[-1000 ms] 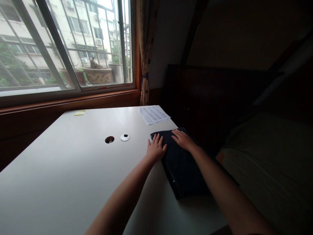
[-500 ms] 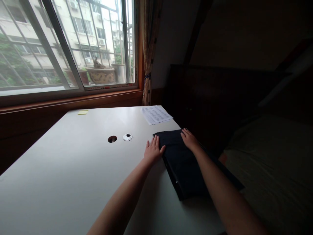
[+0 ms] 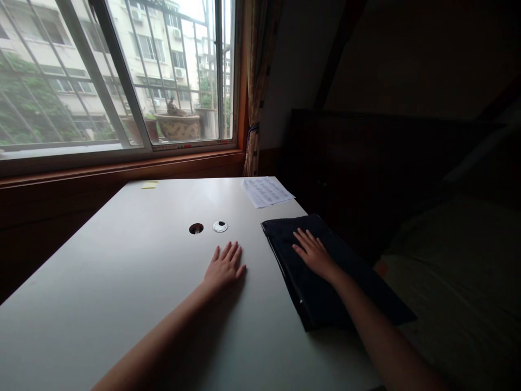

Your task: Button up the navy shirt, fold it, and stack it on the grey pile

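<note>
A dark navy, flat folded item (image 3: pixel 301 277), perhaps cloth or a folder, lies along the right edge of the white table (image 3: pixel 122 282). Its near right corner juts past the table edge. On top of it rests my right hand (image 3: pixel 314 253), palm down with fingers spread. My left hand (image 3: pixel 224 266) is over the bare tabletop left of the dark item, fingers spread and holding nothing. Just beyond my left hand are a round hole (image 3: pixel 196 228) in the table and a silvery round cap (image 3: pixel 220 226).
Printed sheets of paper (image 3: pixel 266 191) lie at the far right corner of the table. A yellow sticky note (image 3: pixel 150 185) is at the far left. Behind stand a barred window (image 3: pixel 163 70) and a tied curtain (image 3: pixel 252 141). Dark furniture (image 3: pixel 345 163) borders the right side.
My left hand has left the dark item's left edge and moved left over the tabletop. My right hand has shifted from its far right edge onto its upper surface. The view has turned slightly left.
</note>
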`<state>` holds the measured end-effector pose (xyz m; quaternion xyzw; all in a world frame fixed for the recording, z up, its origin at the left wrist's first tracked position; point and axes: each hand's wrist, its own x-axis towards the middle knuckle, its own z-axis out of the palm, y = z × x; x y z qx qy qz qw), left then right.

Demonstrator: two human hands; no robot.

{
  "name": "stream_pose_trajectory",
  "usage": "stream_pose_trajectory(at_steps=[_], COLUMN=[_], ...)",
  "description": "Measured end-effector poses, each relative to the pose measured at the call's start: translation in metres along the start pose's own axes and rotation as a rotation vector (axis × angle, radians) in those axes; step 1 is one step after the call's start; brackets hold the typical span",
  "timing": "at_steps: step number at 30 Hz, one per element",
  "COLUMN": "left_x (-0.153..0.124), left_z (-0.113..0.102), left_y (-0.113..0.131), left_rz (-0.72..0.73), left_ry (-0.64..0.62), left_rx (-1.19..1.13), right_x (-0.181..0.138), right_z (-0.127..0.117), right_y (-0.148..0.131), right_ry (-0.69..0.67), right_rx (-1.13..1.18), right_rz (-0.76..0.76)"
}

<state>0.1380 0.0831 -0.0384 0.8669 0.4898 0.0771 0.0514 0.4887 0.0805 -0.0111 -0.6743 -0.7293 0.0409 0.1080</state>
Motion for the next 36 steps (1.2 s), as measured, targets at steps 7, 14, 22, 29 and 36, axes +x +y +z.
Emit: stream_pose_trajectory(at_steps=[7,14,22,29,36], left_x=[-0.056,-0.108,-0.142,-0.144,-0.144], left_z=[-0.016,-0.023,-0.028,-0.031,-0.028], left_y=[-0.049,-0.103,-0.134,-0.128,-0.131], left_rz=[-0.049,-0.177,-0.303,-0.318,-0.32], left_ry=[-0.002,0.006,-0.004,-0.013,-0.007], left_rx=[0.075,0.119,0.153,0.166,0.174], right_x=[-0.048,-0.085,-0.112,-0.09,-0.062], right_z=[-0.01,-0.004,-0.014,-0.054,-0.007], right_y=[-0.031,-0.059,-0.085,-0.079,-0.042], right_ry=[-0.055,0.081,-0.068,-0.076,0.027], right_rx=[0.043,-0.143,-0.058,0.139,-0.055], right_rz=[-0.131,-0.217,-0.325,-0.295,-0.044])
